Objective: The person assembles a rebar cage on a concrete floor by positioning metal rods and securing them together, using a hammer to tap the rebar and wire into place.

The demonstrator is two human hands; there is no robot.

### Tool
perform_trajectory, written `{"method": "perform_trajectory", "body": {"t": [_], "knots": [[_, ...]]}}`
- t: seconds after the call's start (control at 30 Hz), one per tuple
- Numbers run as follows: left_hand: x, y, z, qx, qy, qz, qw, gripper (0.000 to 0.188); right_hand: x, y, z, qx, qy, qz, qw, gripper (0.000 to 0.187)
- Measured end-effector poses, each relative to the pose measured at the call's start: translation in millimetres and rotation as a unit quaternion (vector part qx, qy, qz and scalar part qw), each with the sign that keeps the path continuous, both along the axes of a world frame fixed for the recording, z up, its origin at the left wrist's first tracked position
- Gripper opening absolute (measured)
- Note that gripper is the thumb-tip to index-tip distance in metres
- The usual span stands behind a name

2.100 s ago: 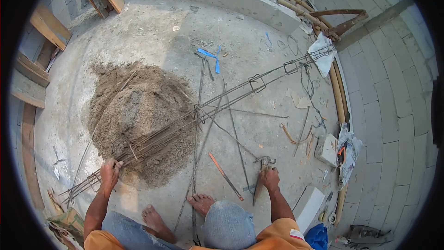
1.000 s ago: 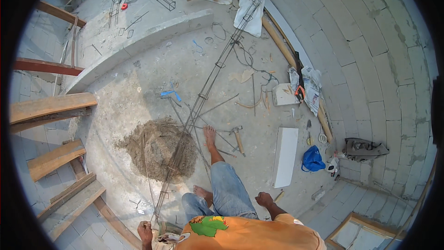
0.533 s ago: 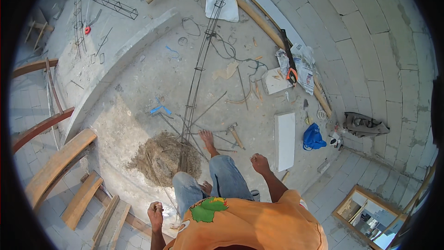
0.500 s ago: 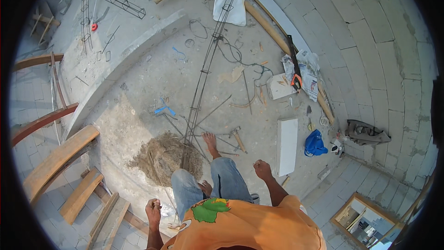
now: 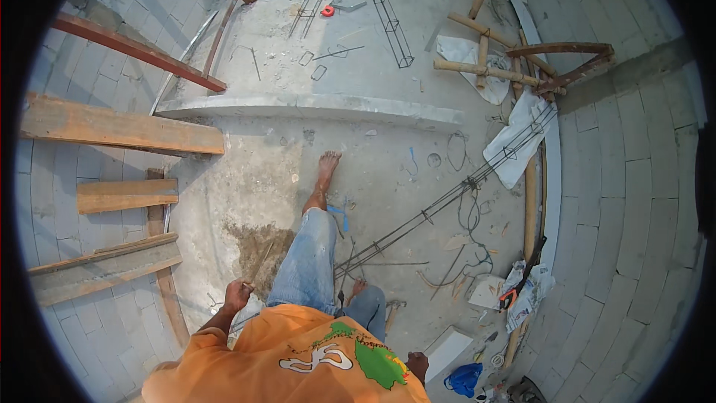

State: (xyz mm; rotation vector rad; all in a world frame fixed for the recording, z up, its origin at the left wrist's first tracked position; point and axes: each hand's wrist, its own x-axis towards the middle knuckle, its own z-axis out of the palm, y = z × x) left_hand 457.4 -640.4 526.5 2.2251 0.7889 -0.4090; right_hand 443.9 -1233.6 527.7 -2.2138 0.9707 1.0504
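I am standing upright in an orange shirt and blue jeans, barefoot, with one foot [image 5: 327, 163] stepped forward on the concrete floor. My left hand [image 5: 237, 295] hangs beside my hip with curled fingers, above the edge of a sand pile [image 5: 257, 248]; whether it holds anything is unclear. My right hand [image 5: 418, 364] shows only partly at the shirt's edge, near a white block [image 5: 447, 349]. A long rebar cage [image 5: 447, 198] lies on the floor from my feet toward the right wall.
Wooden planks [image 5: 119, 128] and steps stand at the left. A low concrete ledge [image 5: 313, 107] crosses ahead, with more rebar cages [image 5: 388, 9] beyond it. Bamboo poles [image 5: 485, 69], white sacks [image 5: 514, 142], loose wire, a blue bag [image 5: 462, 379] and tools lie at the right along the block wall.
I have risen from a crouch at the rebar cage to standing, turned and stepped forward. Both hands have left the floor and the cage.
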Motion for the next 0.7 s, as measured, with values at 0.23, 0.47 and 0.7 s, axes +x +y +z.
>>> {"method": "perform_trajectory", "body": {"t": [0.23,0.47,0.7], "knots": [[266,105,-77,-0.048,-0.024,-0.043,0.998,0.021,160,64,-57,-0.017,-0.173,0.007,0.985,0.017],[464,171,5,-0.173,0.013,0.113,0.978,0.019,385,186,28,-0.004,-0.234,0.030,0.972,0.023],[503,218,0,-0.086,0.008,0.057,0.995,0.023,425,195,5,-0.022,-0.243,0.058,0.968,0.025]]}}
